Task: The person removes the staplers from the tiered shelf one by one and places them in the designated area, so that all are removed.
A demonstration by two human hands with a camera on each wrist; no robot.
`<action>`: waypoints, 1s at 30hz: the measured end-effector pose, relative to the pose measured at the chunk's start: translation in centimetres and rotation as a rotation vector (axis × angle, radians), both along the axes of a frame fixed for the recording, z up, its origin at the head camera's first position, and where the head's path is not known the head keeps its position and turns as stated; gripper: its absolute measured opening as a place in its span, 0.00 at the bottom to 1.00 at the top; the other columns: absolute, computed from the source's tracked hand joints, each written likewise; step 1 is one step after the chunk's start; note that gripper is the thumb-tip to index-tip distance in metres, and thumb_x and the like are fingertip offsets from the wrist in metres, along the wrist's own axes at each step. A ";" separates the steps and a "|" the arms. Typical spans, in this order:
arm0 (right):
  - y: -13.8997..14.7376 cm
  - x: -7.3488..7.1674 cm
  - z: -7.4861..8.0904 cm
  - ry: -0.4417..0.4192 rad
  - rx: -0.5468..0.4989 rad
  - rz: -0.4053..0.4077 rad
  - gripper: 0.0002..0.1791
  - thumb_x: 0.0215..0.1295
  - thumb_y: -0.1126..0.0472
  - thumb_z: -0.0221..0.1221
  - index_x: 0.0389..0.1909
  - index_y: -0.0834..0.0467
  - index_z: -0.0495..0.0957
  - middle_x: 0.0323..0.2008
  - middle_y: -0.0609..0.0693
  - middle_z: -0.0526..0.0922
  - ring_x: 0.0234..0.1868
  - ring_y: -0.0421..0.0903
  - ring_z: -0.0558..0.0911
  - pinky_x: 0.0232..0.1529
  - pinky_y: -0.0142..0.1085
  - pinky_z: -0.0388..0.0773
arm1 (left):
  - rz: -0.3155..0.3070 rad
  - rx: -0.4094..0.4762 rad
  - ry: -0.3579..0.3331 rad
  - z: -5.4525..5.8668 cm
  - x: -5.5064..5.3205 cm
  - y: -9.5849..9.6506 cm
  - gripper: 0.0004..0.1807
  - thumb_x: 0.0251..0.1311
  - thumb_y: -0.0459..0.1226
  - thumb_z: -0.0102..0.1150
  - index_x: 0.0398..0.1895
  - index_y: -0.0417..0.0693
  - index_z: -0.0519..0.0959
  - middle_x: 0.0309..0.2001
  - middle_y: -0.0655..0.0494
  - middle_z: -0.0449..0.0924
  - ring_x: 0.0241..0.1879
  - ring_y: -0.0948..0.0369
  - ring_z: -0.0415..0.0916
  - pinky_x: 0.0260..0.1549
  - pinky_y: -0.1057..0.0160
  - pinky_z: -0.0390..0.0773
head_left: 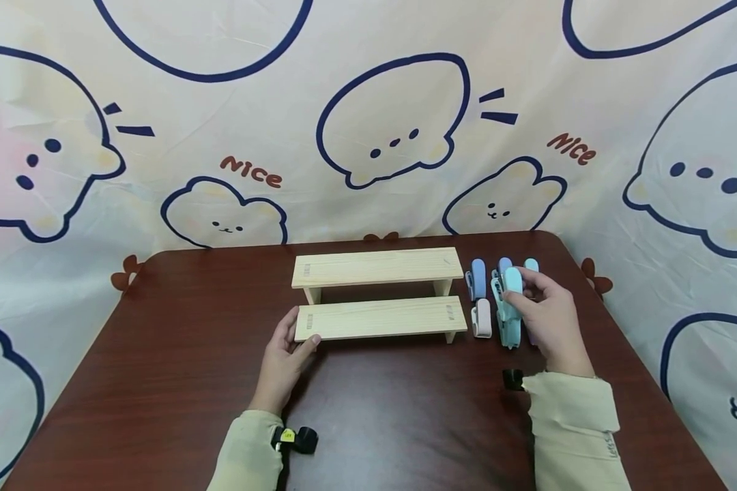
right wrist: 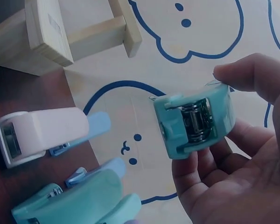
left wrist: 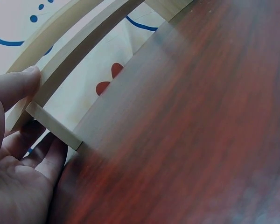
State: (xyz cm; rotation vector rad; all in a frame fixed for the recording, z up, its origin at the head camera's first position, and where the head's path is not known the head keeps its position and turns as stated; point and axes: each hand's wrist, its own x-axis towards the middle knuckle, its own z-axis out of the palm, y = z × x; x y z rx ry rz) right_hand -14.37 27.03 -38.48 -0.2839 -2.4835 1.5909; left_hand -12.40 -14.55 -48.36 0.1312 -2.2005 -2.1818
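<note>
My left hand [head_left: 281,361] grips the left end of the front wooden riser [head_left: 381,319], thumb on the board's top edge, other fingers curled underneath near its leg [left wrist: 56,126]. At the right, my right hand [head_left: 551,320] holds a teal stapler [right wrist: 221,114] between thumb and fingers. In the right wrist view its end with a metal mechanism faces the camera. Below the held stapler lies another teal stapler [right wrist: 84,196]. Beside these stand a white-pink stapler [head_left: 482,319] and a blue stapler [head_left: 478,278]. Partly hidden behind my right hand is a light teal one [head_left: 531,264].
Behind the front riser stands a second wooden riser [head_left: 377,267], slightly higher in the head view. Both are on a dark red-brown wooden table [head_left: 160,382]. A cartoon-printed cloth [head_left: 295,136] rises behind the table's far edge and along its sides.
</note>
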 end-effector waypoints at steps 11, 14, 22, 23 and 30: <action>1.3 0.3 0.1 -0.005 -0.017 -0.027 0.30 0.67 0.57 0.64 0.69 0.59 0.72 0.49 0.55 0.76 0.46 0.46 0.72 0.37 0.24 0.77 | 0.000 -0.019 -0.011 0.1 0.0 0.0 0.42 0.67 0.28 0.61 0.80 0.46 0.51 0.76 0.48 0.59 0.68 0.55 0.66 0.49 0.76 0.76; 1.7 0.2 0.1 0.005 -0.016 -0.041 0.30 0.67 0.58 0.64 0.68 0.59 0.72 0.48 0.54 0.76 0.45 0.45 0.72 0.36 0.24 0.77 | -0.001 -0.030 -0.021 0.3 0.0 0.0 0.42 0.68 0.28 0.60 0.80 0.46 0.51 0.76 0.49 0.58 0.67 0.54 0.66 0.48 0.75 0.76; 2.7 0.3 0.1 0.009 -0.041 -0.092 0.28 0.66 0.59 0.64 0.67 0.59 0.74 0.48 0.48 0.77 0.44 0.43 0.73 0.36 0.24 0.77 | -0.002 -0.021 -0.032 0.5 0.1 0.1 0.42 0.68 0.29 0.60 0.81 0.49 0.50 0.77 0.50 0.57 0.67 0.54 0.66 0.47 0.75 0.77; 2.8 0.3 0.1 0.011 -0.037 -0.096 0.28 0.66 0.58 0.64 0.67 0.59 0.74 0.48 0.48 0.76 0.44 0.43 0.72 0.35 0.24 0.77 | -0.002 -0.021 -0.032 0.5 0.0 0.1 0.42 0.68 0.29 0.60 0.81 0.49 0.50 0.77 0.50 0.58 0.67 0.54 0.67 0.47 0.75 0.77; 3.5 0.3 0.0 0.004 -0.025 -0.122 0.28 0.67 0.59 0.63 0.67 0.60 0.74 0.48 0.46 0.73 0.45 0.43 0.70 0.35 0.23 0.75 | 0.004 -0.028 -0.028 0.2 0.0 0.1 0.42 0.67 0.29 0.61 0.80 0.48 0.51 0.76 0.49 0.59 0.65 0.55 0.68 0.47 0.74 0.77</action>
